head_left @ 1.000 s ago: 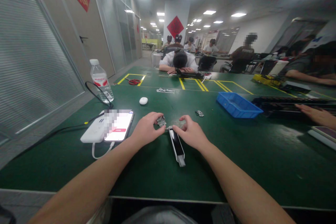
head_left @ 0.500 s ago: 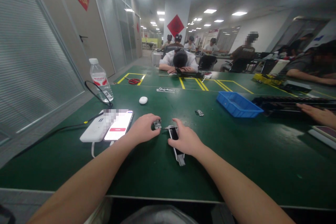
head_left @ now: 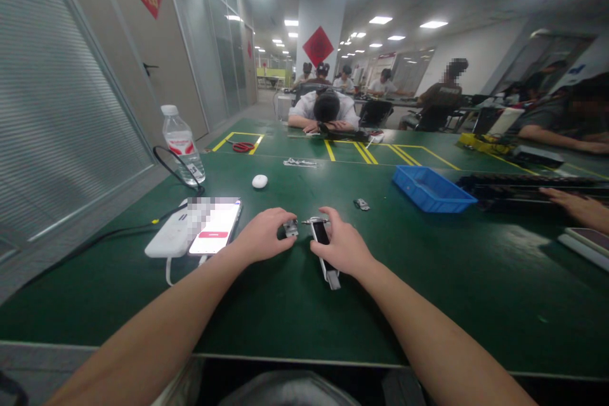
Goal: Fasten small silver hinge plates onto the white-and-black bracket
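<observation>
The slim black device [head_left: 322,244] lies on the green tabletop [head_left: 451,285] straight ahead of you, with its silver far end pointing away and its near end poking out below your right hand [head_left: 346,248]. That hand's fingers [head_left: 333,219] are clasped over the device, so much of its right side is hidden. Just left of its far tip, your left hand [head_left: 262,239] pinches a small metal piece [head_left: 290,227] between thumb and forefinger. The piece is tiny and half covered, so its shape is hard to make out. You cannot tell whether it touches the device's tip or only sits just beside it.

A second metal piece [head_left: 361,204] lies loose beyond your right hand, between it and the one blue tray [head_left: 431,190]. That makes two such pieces in reach. One longer metal strip [head_left: 299,163] lies farther back.

To your left, one phone [head_left: 216,228] lies with its screen lit and its top blurred, resting against one white power bank [head_left: 167,240]. Behind them stand one water bottle [head_left: 183,146] and one white oval object [head_left: 259,181]. One pair of red scissors [head_left: 243,147] lies farther off.

At the right edge, a co-worker's hand [head_left: 578,206] rests on the tabletop, its arm cut off by the frame. At the far end one person [head_left: 326,113] leans head-down on folded arms.
</observation>
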Motion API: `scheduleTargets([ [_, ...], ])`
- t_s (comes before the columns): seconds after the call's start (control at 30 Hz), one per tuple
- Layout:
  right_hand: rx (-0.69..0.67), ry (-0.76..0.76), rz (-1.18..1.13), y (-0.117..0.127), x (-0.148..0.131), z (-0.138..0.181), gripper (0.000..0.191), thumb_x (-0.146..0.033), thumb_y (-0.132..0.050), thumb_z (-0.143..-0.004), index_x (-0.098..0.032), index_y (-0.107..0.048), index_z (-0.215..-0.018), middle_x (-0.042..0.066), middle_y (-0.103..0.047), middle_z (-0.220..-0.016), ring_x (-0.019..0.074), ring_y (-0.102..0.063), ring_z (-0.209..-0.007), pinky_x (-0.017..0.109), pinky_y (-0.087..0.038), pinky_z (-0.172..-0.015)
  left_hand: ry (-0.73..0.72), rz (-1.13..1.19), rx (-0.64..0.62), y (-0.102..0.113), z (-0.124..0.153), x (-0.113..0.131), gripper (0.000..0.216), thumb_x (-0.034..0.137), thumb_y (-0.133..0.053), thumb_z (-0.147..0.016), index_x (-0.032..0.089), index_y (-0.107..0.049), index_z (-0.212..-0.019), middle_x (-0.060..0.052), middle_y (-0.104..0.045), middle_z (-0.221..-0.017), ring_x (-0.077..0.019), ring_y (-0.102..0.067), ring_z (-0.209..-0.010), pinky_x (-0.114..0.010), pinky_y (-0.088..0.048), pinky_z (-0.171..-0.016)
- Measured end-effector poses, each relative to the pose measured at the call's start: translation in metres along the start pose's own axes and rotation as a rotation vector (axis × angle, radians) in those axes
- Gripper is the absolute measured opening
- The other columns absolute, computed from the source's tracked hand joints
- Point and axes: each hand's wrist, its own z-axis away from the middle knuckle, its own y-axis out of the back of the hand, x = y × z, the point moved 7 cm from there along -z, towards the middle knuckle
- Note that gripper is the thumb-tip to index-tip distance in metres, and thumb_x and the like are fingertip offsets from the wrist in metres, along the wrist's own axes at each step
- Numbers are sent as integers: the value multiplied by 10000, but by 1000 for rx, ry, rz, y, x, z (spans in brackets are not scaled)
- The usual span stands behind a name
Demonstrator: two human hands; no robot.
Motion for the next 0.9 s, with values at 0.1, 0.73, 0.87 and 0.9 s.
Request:
scheduleTargets([
  [0.1, 1, 13, -25, 2, -2, 1, 694, -311, -609, -689, -180, -377, -1329, 7, -605, -695, 153, -523, -583, 239, -295, -555, -19, 30, 4, 2, -1, 4, 405, 308, -602, -771, 136, -614, -1138, -100, -640, -1089, -232, -598, -987, -349, -478, -878],
  [0.73, -5, 123, -64, 5, -11, 4, 703, -292, -593, -684, -165, -357, -1333, -36, -586, -622, 143, -506, -532, 236, -289, -530, -63, 258, 37, 2, -1, 8, 412, 285, -635, -769, 149, -621, -1158, -82, -618, -1061, -126, -592, -711, -277, -492, -725],
  [0.87, 8, 128, -49, 6, -11, 5, 704, -292, -600, -678, -172, -360, -1329, -40, -587, -620, 140, -505, -522, 236, -289, -533, -7, 358, 74, 1, -1, 6, 410, 260, -662, -729, 155, -647, -1125, -77, -636, -1046, -122, -591, -699, -264, -501, -690],
  [0.9, 11, 129, -47, 6, -11, 5, 703, -294, -600, -678, -174, -361, -1328, -40, -587, -619, 140, -504, -520, 237, -290, -534, 20, 402, 81, 0, -1, 5, 411, 252, -669, -717, 155, -652, -1117, -79, -638, -1050, -122, -592, -701, -262, -504, -683],
])
